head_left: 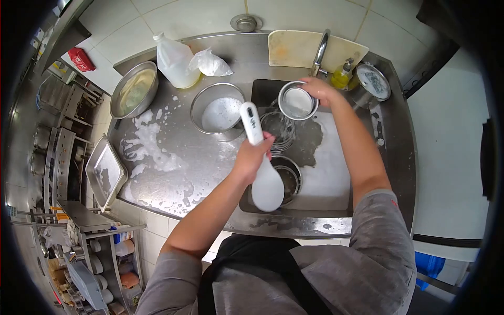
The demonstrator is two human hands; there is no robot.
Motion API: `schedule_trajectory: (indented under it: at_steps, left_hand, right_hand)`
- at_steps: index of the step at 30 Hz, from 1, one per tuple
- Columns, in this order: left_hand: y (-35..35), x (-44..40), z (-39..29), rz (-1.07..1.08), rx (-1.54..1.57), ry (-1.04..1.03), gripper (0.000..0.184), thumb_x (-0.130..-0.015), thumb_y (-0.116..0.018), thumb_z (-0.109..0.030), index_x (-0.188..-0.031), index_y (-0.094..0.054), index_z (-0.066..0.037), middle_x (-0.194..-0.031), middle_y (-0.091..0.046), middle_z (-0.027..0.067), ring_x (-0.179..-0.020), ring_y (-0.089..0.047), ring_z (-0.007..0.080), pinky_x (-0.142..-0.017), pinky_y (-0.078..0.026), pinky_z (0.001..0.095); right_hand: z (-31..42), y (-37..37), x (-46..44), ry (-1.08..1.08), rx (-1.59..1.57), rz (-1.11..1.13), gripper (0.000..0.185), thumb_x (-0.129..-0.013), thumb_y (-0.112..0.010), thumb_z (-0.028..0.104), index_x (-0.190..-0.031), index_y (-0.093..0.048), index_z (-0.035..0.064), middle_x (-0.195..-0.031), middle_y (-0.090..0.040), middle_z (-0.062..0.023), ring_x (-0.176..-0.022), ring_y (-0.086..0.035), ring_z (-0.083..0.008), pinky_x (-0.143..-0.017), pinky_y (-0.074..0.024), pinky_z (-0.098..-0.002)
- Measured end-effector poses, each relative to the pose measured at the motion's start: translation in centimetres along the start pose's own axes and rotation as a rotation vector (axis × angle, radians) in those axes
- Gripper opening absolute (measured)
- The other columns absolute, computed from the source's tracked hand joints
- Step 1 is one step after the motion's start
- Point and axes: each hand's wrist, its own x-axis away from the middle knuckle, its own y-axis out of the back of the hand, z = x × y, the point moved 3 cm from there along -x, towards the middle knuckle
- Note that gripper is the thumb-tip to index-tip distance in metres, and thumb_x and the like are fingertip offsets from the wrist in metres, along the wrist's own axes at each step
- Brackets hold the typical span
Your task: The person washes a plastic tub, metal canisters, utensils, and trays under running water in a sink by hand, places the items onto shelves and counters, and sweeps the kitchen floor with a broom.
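Note:
My left hand (254, 155) is closed around a white rice paddle (268, 189), its handle up and its broad blade hanging over the sink's near left edge. My right hand (321, 91) grips the rim of a small metal bowl (298, 101) below the faucet (321, 52). Water spills from the bowl into the sink (331, 184). In the basin, under the stream, lies a round metal piece (277, 131) that I cannot make out fully. Nearer me stands another round metal vessel (290, 176), partly hidden by the paddle.
Left of the sink, a metal pot (197, 107) holds foamy water. Suds (149, 144) streak the steel counter. Behind are a plastic jug (176, 63), a white bag (211, 64), a large bowl (149, 92), a cutting board (294, 47) and a yellow soap bottle (342, 76). A tray (124, 176) sits far left.

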Motion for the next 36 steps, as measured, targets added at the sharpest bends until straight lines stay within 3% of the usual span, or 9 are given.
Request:
schedule_trajectory:
  at_steps: [6,10,12,13,18,20,26,31,36]
  left_hand:
    - [-2.3,-5.6,-1.0,-0.096,0.068,-0.104,0.067,-0.076,-0.07,-0.042,-0.122,-0.041,-0.003,-0.091,-0.055,0.0054,-0.072,-0.051,0.0132,-0.061,-0.044,0.0281]
    - [-3.2,-8.0,0.5,0.029,0.126,0.142,0.046,-0.076,-0.068,-0.037,-0.104,-0.05,-0.005,-0.081,-0.052,0.0041,-0.067,-0.05,0.0154,-0.06,-0.044,0.0313]
    - [-3.9,-9.4,1.4,0.053,0.173,0.155,0.036,-0.075,-0.067,-0.033,-0.096,-0.052,-0.008,-0.077,-0.049,0.0033,-0.065,-0.048,0.0159,-0.06,-0.044,0.0334]
    - [-4.5,-9.9,1.8,0.015,0.206,0.174,0.031,-0.075,-0.065,-0.029,-0.092,-0.052,-0.007,-0.074,-0.049,0.0035,-0.064,-0.048,0.0161,-0.058,-0.043,0.033]
    - [-7.8,-13.4,1.4,-0.024,0.197,0.11,0.022,-0.078,-0.06,-0.022,-0.09,-0.052,-0.006,-0.071,-0.05,0.0039,-0.061,-0.047,0.0165,-0.056,-0.043,0.0321]
    - [-9.0,-14.5,1.1,-0.03,0.183,0.074,0.019,-0.081,-0.057,-0.022,-0.09,-0.052,-0.006,-0.071,-0.05,0.0035,-0.06,-0.047,0.0161,-0.055,-0.043,0.0321]
    - [-9.6,-15.1,1.1,0.033,0.274,0.091,0.024,-0.084,-0.054,-0.028,-0.088,-0.052,-0.004,-0.071,-0.053,0.0039,-0.056,-0.05,0.0149,-0.05,-0.042,0.0313]
    - [-10.1,-14.1,0.6,0.019,0.38,0.126,0.031,-0.084,-0.054,-0.034,-0.091,-0.053,-0.004,-0.073,-0.055,0.0041,-0.06,-0.052,0.0156,-0.054,-0.043,0.0297]
    - [-10.5,-15.5,-0.6,0.018,-0.129,-0.021,0.032,-0.077,-0.064,-0.02,-0.102,-0.056,-0.001,-0.08,-0.058,0.0056,-0.068,-0.054,0.0147,-0.06,-0.045,0.0303]
  right_hand:
    - [-0.3,-1.5,4.6,0.062,-0.329,0.075,0.05,-0.084,-0.055,0.011,-0.13,-0.037,0.0088,-0.108,-0.057,-0.0092,-0.085,-0.062,-0.0173,-0.066,-0.0547,-0.0347]
    - [-2.2,-3.0,6.0,-0.029,-0.436,0.129,0.047,-0.081,-0.059,0.011,-0.124,-0.041,0.009,-0.111,-0.054,-0.0112,-0.093,-0.059,-0.0236,-0.074,-0.0524,-0.0371]
    - [-2.3,-2.2,5.6,0.558,0.253,-0.514,0.041,-0.084,-0.058,0.014,-0.122,-0.044,0.0075,-0.11,-0.054,-0.0157,-0.102,-0.054,-0.0285,-0.085,-0.045,-0.0368]
    - [-1.6,-2.1,6.8,0.507,0.309,-0.583,0.029,-0.087,-0.055,0.021,-0.111,-0.054,0.0049,-0.11,-0.053,-0.0185,-0.109,-0.048,-0.0321,-0.091,-0.0377,-0.0356]
    - [-1.3,-1.2,6.6,0.577,0.353,-0.561,0.032,-0.087,-0.051,0.034,-0.094,-0.066,0.0061,-0.124,-0.048,-0.0171,-0.119,-0.039,-0.0347,-0.096,-0.0335,-0.0412]
    - [-0.4,-1.5,6.9,0.754,0.746,-0.622,0.03,-0.087,-0.051,0.036,-0.099,-0.066,0.0122,-0.132,-0.041,-0.0169,-0.124,-0.033,-0.0387,-0.1,-0.0288,-0.0459]
    - [-1.0,1.7,6.4,0.616,0.767,-0.678,0.033,-0.075,-0.066,0.017,-0.108,-0.062,0.0188,-0.135,-0.037,-0.0161,-0.126,-0.03,-0.037,-0.102,-0.0275,-0.0454]
    - [-3.5,2.6,5.2,0.185,-0.21,-0.398,0.055,-0.077,-0.052,-0.002,-0.126,-0.041,0.0203,-0.111,-0.047,-0.01,-0.099,-0.05,-0.0239,-0.085,-0.0434,-0.0342]
    - [-4.1,2.1,4.5,0.485,-0.561,-0.55,0.053,-0.076,-0.045,-0.007,-0.125,-0.042,0.014,-0.114,-0.049,-0.0107,-0.089,-0.056,-0.0207,-0.077,-0.0476,-0.0323]
